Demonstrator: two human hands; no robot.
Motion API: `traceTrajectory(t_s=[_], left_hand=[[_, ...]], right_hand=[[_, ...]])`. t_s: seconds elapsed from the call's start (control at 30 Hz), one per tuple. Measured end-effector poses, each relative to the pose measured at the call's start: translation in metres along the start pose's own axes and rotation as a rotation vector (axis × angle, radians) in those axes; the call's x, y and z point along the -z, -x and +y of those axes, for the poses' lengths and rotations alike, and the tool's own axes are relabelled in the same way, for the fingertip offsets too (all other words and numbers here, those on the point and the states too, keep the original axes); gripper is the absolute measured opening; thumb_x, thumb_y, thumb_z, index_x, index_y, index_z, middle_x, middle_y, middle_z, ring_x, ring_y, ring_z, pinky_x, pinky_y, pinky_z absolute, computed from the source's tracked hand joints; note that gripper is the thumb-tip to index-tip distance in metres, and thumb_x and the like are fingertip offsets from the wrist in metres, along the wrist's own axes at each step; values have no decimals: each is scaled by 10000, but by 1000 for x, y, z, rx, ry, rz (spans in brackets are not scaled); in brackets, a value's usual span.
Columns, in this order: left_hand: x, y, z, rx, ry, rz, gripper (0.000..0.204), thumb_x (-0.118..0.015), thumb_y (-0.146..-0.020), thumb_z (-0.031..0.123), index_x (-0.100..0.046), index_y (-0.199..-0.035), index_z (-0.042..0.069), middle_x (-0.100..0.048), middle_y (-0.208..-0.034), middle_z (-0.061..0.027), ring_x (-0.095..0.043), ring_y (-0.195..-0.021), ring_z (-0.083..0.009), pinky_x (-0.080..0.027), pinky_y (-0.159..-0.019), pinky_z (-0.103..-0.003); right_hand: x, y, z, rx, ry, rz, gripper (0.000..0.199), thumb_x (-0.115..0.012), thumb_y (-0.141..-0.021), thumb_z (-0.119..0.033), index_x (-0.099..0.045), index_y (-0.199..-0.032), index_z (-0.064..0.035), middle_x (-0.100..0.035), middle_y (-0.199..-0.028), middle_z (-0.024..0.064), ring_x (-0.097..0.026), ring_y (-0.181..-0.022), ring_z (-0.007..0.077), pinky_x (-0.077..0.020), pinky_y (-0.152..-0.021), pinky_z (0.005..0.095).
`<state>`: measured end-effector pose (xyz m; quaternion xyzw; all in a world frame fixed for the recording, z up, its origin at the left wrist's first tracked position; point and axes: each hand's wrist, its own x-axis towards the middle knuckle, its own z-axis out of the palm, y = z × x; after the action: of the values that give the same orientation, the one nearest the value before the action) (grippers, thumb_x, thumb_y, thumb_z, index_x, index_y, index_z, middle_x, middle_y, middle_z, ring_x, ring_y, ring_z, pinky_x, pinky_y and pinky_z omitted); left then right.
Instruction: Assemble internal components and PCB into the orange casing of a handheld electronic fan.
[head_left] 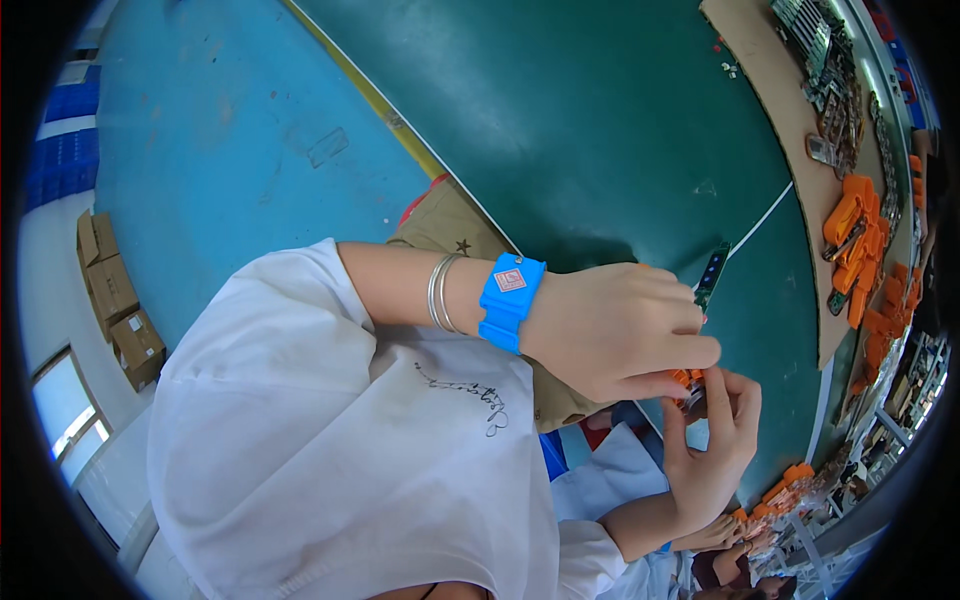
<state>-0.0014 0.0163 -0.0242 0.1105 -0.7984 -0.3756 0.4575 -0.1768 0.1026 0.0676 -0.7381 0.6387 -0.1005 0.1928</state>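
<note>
My left hand (pixel 625 330), with silver bangles and a blue wristband (pixel 512 300) at its wrist, is closed over the green table. Its thumb and fingers pinch a small orange plastic part (pixel 688 378), mostly covered by the fingers. Closed against the same part from below is my right hand (pixel 715 430), its thumb and fingertips around a dark, rounded piece (pixel 694 402) there. A narrow green circuit board (pixel 712 275) with a row of light spots sticks out beyond my left knuckles. Whether it joins the orange part is hidden.
Along the right, a cardboard sheet (pixel 770 80) bears orange plastic housings (pixel 855 245) and stacked circuit boards (pixel 805 45). More orange parts (pixel 790 485) lie at lower right, near another person's hands (pixel 715 535). The table edge (pixel 440 165) borders blue floor (pixel 250 120); cardboard boxes (pixel 112 285) stand far left.
</note>
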Motion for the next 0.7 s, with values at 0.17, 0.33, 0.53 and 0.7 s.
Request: traceTrajectory(t_s=[0.17,0.33,0.53,0.7], left_hand=[[-9,-6,10,132,-292,-53,277,-629,-737,152,-550,-979,41,-482,-694,-35,-504,-623,-186,-403,-559,-303],[-3,-12,13,132,-334,-215,216,-616,-717,138,-582,-889,12,-483,-673,-39,-501,-643,-176,-416,-555,-288],[-10,-14,27,108,-556,-279,144,-627,-685,144,-592,-697,4,-510,-686,-39,-504,-686,-169,-421,-548,-275],[-13,-8,24,98,-566,-265,147,-628,-685,145,-588,-684,4,-512,-693,-40,-509,-699,-167,-424,-553,-264]], right_hand=[[0,0,-2,22,6,4,439,-692,-696,33,-584,-1121,36,-520,-946,114,-530,-637,175,-455,-564,262],[-4,1,-7,-97,-57,72,428,-690,-699,33,-580,-1112,21,-539,-975,114,-550,-632,177,-465,-579,263],[-4,3,1,19,34,53,440,-687,-679,52,-588,-1105,0,-575,-959,110,-571,-635,171,-478,-568,266],[-3,1,-6,16,35,48,407,-678,-653,54,-613,-1053,13,-569,-927,106,-573,-644,178,-479,-563,269]])
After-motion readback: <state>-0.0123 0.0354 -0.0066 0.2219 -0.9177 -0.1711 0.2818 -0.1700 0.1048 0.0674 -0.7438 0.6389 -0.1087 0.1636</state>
